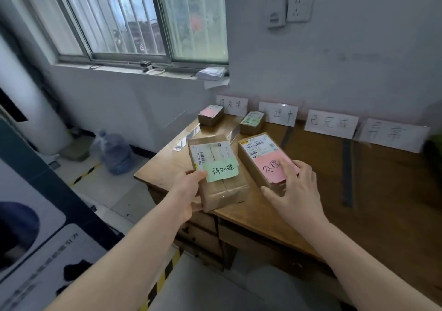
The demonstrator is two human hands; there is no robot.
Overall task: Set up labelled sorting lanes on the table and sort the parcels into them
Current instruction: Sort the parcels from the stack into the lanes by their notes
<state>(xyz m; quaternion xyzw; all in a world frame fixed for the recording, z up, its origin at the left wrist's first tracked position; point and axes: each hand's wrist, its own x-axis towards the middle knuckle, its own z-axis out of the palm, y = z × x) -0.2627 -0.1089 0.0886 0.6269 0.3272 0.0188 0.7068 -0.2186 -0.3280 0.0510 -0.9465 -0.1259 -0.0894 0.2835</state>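
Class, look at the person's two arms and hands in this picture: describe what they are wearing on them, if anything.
Both forearms are bare as far as the frame shows: no sleeves in view. The left hand and right hand wear no gloves. No rings, watch or bracelet can be seen on the fingers or wrists that show.

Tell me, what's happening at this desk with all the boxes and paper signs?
A person is sorting parcels on a wooden table. The left hand grips a box with a green note; the right hand rests on a box with a pink note. Four handwritten paper signs stand along the wall, and two smaller parcels already sit near the first two signs.
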